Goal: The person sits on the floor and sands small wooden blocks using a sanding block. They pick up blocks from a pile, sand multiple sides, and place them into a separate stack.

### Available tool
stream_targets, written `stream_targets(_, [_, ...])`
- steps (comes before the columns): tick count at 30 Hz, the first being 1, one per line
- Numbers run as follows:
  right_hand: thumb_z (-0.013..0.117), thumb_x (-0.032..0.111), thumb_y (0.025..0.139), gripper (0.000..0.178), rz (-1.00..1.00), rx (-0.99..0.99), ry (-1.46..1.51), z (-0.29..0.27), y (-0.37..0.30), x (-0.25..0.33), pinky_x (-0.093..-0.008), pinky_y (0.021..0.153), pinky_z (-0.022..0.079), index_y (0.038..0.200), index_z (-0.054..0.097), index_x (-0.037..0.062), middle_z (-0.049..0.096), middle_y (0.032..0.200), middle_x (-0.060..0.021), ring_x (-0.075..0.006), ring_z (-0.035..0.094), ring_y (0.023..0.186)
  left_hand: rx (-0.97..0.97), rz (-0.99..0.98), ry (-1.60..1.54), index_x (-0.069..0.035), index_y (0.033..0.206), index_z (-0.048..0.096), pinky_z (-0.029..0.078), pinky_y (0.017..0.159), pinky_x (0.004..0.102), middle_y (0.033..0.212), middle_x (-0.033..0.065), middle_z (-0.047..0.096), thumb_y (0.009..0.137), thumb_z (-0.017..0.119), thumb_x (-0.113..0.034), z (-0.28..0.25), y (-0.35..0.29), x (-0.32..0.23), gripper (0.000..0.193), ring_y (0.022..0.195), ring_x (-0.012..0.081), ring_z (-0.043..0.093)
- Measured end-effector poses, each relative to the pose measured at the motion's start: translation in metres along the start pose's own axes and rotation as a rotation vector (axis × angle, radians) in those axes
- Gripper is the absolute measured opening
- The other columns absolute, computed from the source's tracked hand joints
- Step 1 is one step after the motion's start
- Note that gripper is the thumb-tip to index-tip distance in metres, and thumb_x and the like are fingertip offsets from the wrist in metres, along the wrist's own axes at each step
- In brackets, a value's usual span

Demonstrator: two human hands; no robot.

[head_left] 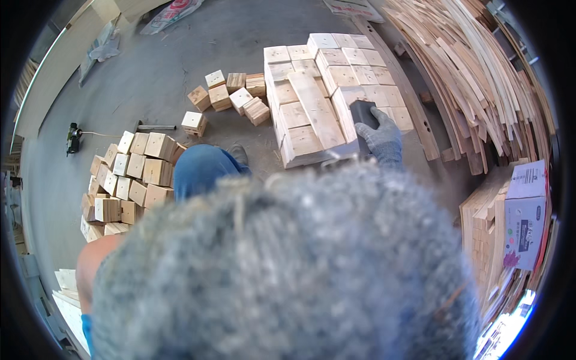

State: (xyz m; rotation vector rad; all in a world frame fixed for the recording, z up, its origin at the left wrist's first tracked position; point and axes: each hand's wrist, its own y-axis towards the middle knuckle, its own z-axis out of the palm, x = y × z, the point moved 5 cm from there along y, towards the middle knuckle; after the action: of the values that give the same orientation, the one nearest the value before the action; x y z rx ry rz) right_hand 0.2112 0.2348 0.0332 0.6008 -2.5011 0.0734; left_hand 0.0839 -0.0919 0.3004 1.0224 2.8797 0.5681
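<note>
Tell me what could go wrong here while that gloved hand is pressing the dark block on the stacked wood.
1. The right hand presses a dark block near the front edge of the stacked wooden blocks; a push could slide it off or shift the long plank lying loose on top.
2. Loose blocks scattered on the floor near the knee could trip a foot.
3. A large grey mass blocks the lower view, and the left hand is not visible.

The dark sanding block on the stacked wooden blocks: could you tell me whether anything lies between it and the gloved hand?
Nothing visible does: the gloved right hand already rests on the dark sanding block, pressing it against the stacked wooden blocks.
</note>
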Motion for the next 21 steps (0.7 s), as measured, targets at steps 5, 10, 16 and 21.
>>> stream_targets(5, [0.090, 0.034, 0.081, 0.076, -0.034, -0.041, 0.036, -0.018, 0.003, -0.009, -0.0443, 0.112, 0.054, 0.144, 0.067, -0.0002, 0.071, 0.136, -0.0282, -0.0384, 0.070, 0.126, -0.006, 0.025, -0.079, -0.012, 0.125, 0.073, 0.059, 0.085, 0.0405, 0.106, 0.0101, 0.075, 0.092, 0.079, -0.033, 0.008, 0.015, -0.008, 0.039, 0.097, 0.0284, 0.074])
stream_targets(10, [0.086, 0.035, 0.080, 0.073, -0.119, -0.093, 0.157, -0.011, 0.000, -0.020, -0.0438, 0.109, 0.055, 0.141, 0.069, -0.0017, 0.072, 0.134, -0.0291, -0.0389, 0.071, 0.124, -0.008, 0.031, -0.128, -0.012, 0.123, 0.073, 0.058, 0.085, 0.0410, 0.106, 0.0106, 0.075, 0.092, 0.079, -0.034, 0.018, 0.028, -0.018, 0.038, 0.097, 0.0290, 0.073])
stream_targets(16, [0.088, 0.036, 0.080, 0.072, -0.099, -0.113, 0.089, -0.032, 0.000, 0.008, -0.0465, 0.109, 0.053, 0.139, 0.070, -0.0019, 0.072, 0.130, -0.0305, -0.0414, 0.069, 0.125, 0.010, 0.032, -0.143, -0.012, 0.120, 0.073, 0.058, 0.085, 0.0415, 0.105, 0.0111, 0.074, 0.091, 0.079, -0.034, 0.018, 0.027, -0.029, 0.037, 0.097, 0.0297, 0.073])
stream_targets(21, [0.086, 0.033, 0.084, 0.072, -0.064, -0.061, 0.031, -0.028, -0.012, -0.009, -0.0448, 0.107, 0.055, 0.143, 0.067, -0.0024, 0.072, 0.133, -0.0293, -0.0386, 0.071, 0.123, 0.000, -0.006, -0.206, -0.013, 0.119, 0.072, 0.058, 0.085, 0.0420, 0.105, 0.0115, 0.074, 0.091, 0.078, -0.035, 0.022, 0.027, -0.034, 0.036, 0.097, 0.0303, 0.072])
